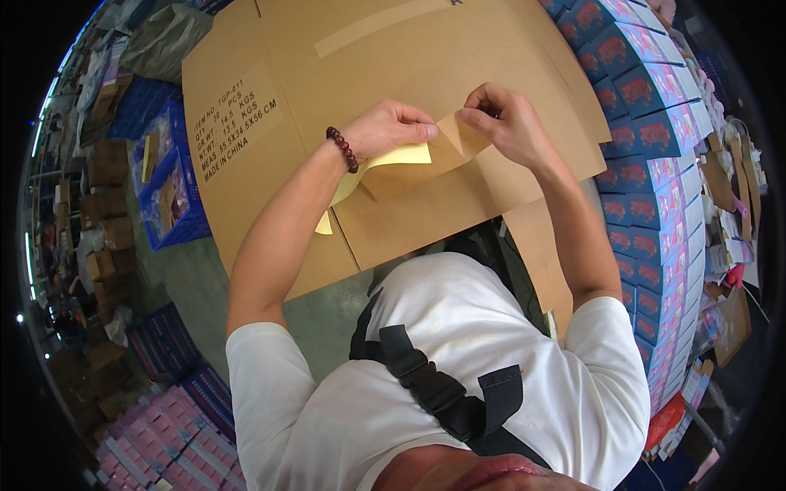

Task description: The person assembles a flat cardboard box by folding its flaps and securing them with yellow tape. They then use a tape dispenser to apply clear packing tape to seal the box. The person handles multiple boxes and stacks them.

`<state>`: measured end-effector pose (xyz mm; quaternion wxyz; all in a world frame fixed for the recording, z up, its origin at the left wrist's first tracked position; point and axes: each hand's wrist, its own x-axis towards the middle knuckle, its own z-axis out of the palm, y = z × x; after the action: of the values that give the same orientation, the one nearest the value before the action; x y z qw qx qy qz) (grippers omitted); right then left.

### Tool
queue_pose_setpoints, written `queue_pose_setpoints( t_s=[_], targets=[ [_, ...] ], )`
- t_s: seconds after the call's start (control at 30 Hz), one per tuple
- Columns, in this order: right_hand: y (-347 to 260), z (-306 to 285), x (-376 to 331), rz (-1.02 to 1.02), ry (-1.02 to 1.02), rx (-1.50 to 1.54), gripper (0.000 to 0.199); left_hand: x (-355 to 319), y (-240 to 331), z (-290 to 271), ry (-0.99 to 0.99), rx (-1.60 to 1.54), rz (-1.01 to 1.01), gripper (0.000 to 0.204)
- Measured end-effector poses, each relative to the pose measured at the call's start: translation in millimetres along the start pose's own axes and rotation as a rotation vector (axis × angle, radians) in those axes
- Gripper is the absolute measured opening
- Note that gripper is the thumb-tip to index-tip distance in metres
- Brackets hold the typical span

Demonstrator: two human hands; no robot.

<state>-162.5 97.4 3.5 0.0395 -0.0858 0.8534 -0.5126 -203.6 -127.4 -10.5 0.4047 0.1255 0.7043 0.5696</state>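
My left hand (389, 131), with a dark beaded bracelet (342, 150) at the wrist, is closed, thumb pressed against the fingers, at one end of a translucent tan strip (460, 137) that looks like tape. The other end is pinched between the thumb and fingers of my right hand (509, 127). Under my left hand a curling yellow paper strip (401, 157) hangs down toward the near edge; whether it joins the tape I cannot tell. Both hands are over a large flat cardboard carton (327, 90) with dark printing on its left part.
Stacked blue boxes (643, 164) form a wall along the right. On the left, blue plastic crates (176, 200) stand on the grey floor (184, 278). Pink boxes (164, 442) are piled at the lower left. A cardboard piece (536, 245) stands below the carton's near right edge.
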Motion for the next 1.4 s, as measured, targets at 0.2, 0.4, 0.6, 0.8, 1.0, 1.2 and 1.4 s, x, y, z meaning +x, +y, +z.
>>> queue_pose_setpoints(
  t_s=[0.2, 0.4, 0.6, 0.8, 1.0, 1.2, 1.4],
  targets=[
    [8.7, 14.0, -12.0, -0.144, 0.135, 0.006, 0.012, -0.9, -5.9, -0.2, 0.002, -0.043, 0.0, 0.025],
    [12.8, 21.2, -15.0, -0.325, 0.241, -0.087, 0.009, 0.7, -10.1, -5.2, -0.028, -0.115, -0.029, 0.024],
    [12.8, 19.2, -14.4, -0.33, 0.252, -0.025, 0.01, 1.2, -18.7, -9.5, -0.04, -0.152, -0.001, 0.026],
    [15.1, 18.7, -10.6, -0.309, 0.22, 0.025, 0.009, 2.6, -26.5, -10.8, -0.01, -0.163, -0.024, 0.041],
    [18.8, 22.2, -8.1, -0.281, 0.309, 0.106, 0.007, 0.1, -32.1, -11.9, 0.016, -0.243, 0.006, 0.042],
    [17.4, 7.1, 5.6, -0.291, 0.474, 0.402, 0.008, -11.5, -32.0, -15.5, 0.041, -0.254, -0.006, 0.036],
    [26.6, -14.2, 32.0, -0.042, 0.459, 0.427, 0.016, -32.7, -27.3, -15.2, 0.049, -0.14, 0.039, 0.031]
  ],
)
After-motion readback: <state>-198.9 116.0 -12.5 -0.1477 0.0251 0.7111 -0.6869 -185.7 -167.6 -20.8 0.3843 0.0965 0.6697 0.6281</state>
